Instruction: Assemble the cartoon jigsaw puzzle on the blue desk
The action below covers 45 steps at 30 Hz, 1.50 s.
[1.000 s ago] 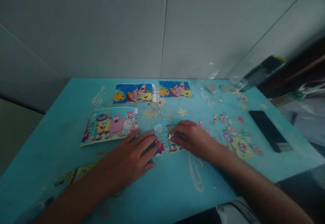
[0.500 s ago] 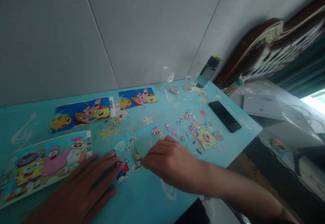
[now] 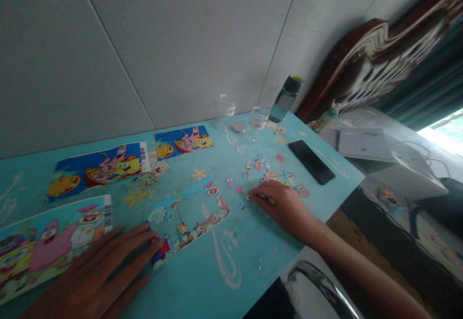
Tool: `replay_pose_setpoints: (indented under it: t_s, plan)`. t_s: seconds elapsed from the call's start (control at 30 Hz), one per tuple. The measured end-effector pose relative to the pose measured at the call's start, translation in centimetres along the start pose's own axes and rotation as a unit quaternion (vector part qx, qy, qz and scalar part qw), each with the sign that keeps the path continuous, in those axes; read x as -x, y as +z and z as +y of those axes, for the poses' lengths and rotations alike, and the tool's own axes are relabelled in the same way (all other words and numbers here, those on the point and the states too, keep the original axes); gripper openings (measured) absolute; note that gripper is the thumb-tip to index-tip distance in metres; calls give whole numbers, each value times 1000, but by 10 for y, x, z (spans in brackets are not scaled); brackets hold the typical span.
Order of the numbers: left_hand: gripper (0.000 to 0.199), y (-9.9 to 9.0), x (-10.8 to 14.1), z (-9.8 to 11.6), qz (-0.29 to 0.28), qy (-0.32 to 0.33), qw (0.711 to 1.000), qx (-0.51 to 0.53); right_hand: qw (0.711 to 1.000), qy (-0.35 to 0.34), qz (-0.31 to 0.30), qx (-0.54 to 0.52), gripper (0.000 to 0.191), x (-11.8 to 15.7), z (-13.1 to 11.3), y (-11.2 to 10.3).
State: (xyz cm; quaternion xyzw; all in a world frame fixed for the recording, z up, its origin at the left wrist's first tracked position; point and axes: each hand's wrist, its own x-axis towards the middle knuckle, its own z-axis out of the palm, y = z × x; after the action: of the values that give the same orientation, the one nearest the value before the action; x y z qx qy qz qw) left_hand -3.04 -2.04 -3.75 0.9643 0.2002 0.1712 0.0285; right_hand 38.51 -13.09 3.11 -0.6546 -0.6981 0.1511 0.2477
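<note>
A partly assembled jigsaw puzzle [image 3: 195, 232] lies on the blue tabletop, its border joined around a gap in the middle. My left hand [image 3: 104, 266] rests flat with fingers spread, fingertips on the puzzle's left edge and the palm side over a picture card [image 3: 54, 242] of cartoon characters. To the right, my right hand [image 3: 285, 205] is lowered to the table with thumb and index finger pinched at a small puzzle piece [image 3: 244, 204]. More loose puzzle pieces [image 3: 258, 163] lie just beyond it, some hidden behind the hand.
A blue picture card [image 3: 97, 169] and a finished blue puzzle [image 3: 183, 140] lie at the back left. By the wall stand clear cups [image 3: 259, 117] and a dark bottle [image 3: 285, 99]. A black phone [image 3: 311, 161] lies near the table's right edge.
My right hand has moved right, from the middle of the puzzle to the loose pieces. My left hand stays at the puzzle's left edge. The view has shifted slightly right.
</note>
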Motion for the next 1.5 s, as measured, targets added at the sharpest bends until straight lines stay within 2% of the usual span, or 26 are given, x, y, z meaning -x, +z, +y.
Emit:
replay_pose_setpoints:
  t_s: [0.1,0.13,0.23,0.27,0.37,0.47,0.63,0.83,0.93,1.03,1.17,1.33,1.5]
  plan:
    - [43,0,0,5,-26,26,999,-6,999,-16,9,33,23,-12,5,1]
    - [40,1,0,7,-22,11,1000,1,998,-9,19,53,24,-13,9,-2]
    - [38,2,0,12,-7,-27,1000,11,989,54,66,118,24,-3,27,-15]
    - [38,1,0,12,-6,-22,1000,3,985,85,77,132,24,2,33,-20]
    - [42,-2,-3,7,-34,32,997,-56,977,152,73,132,27,14,49,-30]
    - [49,-6,-4,1,-52,85,989,-113,975,173,60,129,29,15,53,-29]
    - [46,-4,-3,-4,-39,91,988,-121,974,178,63,127,29,6,54,-22]
    - [44,-2,-7,-2,-20,84,992,-89,971,189,65,127,30,8,61,-29]
    - [45,-3,-8,0,-17,62,996,-64,983,146,46,103,29,7,56,-29]
    - [45,-6,-11,3,-22,74,995,-69,992,98,20,73,28,2,48,-25]
    - [40,-17,-19,9,-18,78,993,-88,994,81,2,79,27,-8,44,-20]
    - [35,-31,-30,22,-23,53,995,-85,992,87,-9,87,27,-14,51,-22]
    - [32,-33,-33,33,-25,7,998,-59,986,141,-7,94,30,-14,65,-24]
